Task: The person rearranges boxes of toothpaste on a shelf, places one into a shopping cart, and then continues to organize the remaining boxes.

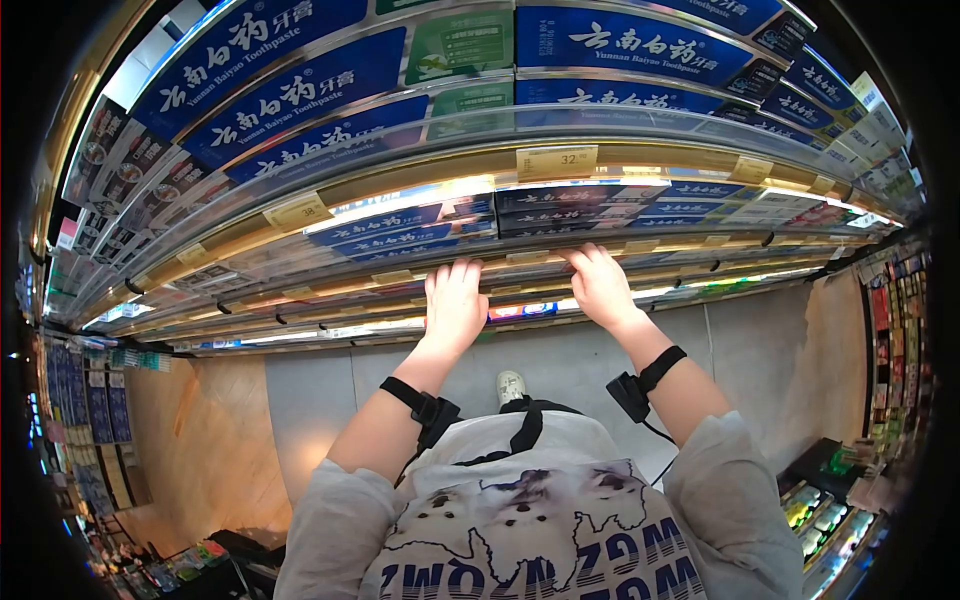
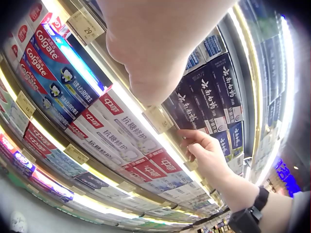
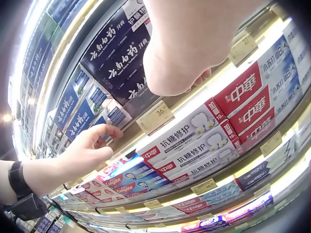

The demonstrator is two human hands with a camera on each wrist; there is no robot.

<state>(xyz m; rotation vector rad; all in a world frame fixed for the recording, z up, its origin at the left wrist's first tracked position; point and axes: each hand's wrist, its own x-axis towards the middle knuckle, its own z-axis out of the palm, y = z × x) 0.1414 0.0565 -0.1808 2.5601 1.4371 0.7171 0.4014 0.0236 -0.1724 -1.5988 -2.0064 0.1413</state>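
Observation:
Both bare hands are at the front edge of a shelf, side by side with a gap between them. In the head view the left hand (image 1: 457, 305) has its fingers over the shelf edge (image 1: 525, 257), and the right hand (image 1: 602, 285) touches the same edge further right. Neither holds a box. Behind the fingers stand stacked dark blue toothpaste boxes (image 2: 211, 97). In the right wrist view the left hand (image 3: 92, 145) shows loosely bent fingers at the edge beside a price tag (image 3: 155, 116). The right hand's fingertips are mostly hidden there by its own palm.
Larger blue toothpaste boxes (image 1: 620, 45) fill the shelf above, behind a clear front strip. Lower shelves carry white-and-red boxes (image 3: 187, 141) and red-and-blue Colgate boxes (image 2: 48, 68). Grey floor (image 1: 310, 390) lies below, with one white shoe (image 1: 511, 386) showing.

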